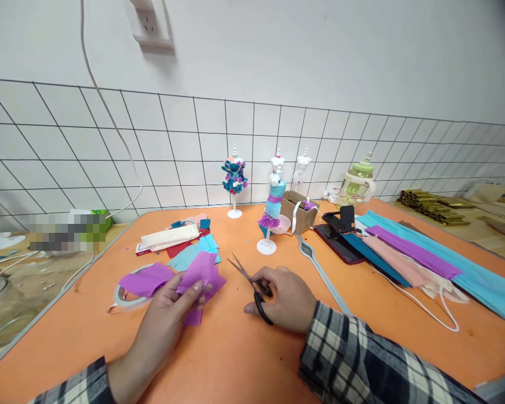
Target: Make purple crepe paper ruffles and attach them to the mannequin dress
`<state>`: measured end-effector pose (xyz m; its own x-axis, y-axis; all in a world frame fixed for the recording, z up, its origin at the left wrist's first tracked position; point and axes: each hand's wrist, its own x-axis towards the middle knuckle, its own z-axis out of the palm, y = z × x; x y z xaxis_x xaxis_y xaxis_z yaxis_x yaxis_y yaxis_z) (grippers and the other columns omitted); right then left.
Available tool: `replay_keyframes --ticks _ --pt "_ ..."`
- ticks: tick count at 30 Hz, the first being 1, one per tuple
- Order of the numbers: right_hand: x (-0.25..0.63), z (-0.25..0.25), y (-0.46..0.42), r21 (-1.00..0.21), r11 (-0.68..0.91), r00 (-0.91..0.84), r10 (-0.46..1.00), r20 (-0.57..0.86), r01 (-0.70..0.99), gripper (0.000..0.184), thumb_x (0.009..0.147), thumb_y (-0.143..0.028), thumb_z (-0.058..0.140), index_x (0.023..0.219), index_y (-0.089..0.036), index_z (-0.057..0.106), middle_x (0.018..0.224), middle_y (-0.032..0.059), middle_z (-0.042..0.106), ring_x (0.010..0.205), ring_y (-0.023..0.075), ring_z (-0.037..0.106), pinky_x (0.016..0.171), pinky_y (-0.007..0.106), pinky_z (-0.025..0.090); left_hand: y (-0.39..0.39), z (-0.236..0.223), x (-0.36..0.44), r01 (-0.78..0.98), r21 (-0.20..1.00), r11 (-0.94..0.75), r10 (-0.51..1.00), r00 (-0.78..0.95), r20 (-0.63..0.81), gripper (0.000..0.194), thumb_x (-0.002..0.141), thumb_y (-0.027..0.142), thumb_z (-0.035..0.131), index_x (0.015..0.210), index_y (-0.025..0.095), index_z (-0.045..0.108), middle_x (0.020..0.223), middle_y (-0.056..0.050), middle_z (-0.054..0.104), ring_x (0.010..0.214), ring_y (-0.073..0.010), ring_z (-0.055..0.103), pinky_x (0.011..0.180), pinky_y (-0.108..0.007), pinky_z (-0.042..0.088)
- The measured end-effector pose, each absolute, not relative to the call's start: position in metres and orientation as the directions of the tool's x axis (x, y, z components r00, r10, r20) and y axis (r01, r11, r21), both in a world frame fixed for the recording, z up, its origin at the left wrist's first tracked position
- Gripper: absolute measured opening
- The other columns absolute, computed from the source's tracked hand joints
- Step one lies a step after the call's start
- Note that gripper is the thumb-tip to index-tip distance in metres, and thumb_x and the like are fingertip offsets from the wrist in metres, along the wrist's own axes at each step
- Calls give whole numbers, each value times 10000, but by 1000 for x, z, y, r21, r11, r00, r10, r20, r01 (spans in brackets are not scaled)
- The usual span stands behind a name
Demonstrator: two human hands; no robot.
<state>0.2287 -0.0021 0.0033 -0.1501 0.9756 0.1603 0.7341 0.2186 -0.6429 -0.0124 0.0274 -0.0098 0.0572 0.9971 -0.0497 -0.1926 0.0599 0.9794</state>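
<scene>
My left hand (172, 306) pinches a piece of purple crepe paper (202, 272) between thumb and fingers. In my right hand (284, 294) are black-handled scissors (258, 297), their blades slightly parted and pointing toward the upper left, apart from the paper. Another purple piece (147, 279) lies over a roll of white tape (120, 294) left of my left hand. Beyond both hands stands a small white dress form (266, 246), wrapped in light blue and purple paper with a ruffled purple skirt.
Behind stand a dress form with dark blue ruffles (234, 177), bare white forms (303, 168) and a cardboard box (298, 213). Blue paper scraps (197, 252) lie at left. On the right are a phone (339, 244), folded coloured paper strips (416, 252) and a green-lidded bottle (356, 185).
</scene>
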Motion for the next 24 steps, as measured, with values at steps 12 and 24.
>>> replay_keyframes --ticks 12,24 --pt "240 -11 11 -483 67 -131 986 -101 873 653 600 -486 822 1150 -259 555 766 4 648 752 227 608 553 257 296 19 -6 -14 351 886 -304 929 315 194 194 824 365 608 866 185 667 786 -37 708 703 -179 629 616 -241 490" --pt "288 28 62 -827 474 334 759 558 303 678 785 -556 665 1334 -243 422 1319 131 549 1187 251 543 841 347 506 11 -6 -11 376 629 -680 647 711 274 227 835 152 464 872 202 682 785 -36 723 715 -160 659 660 -248 497"
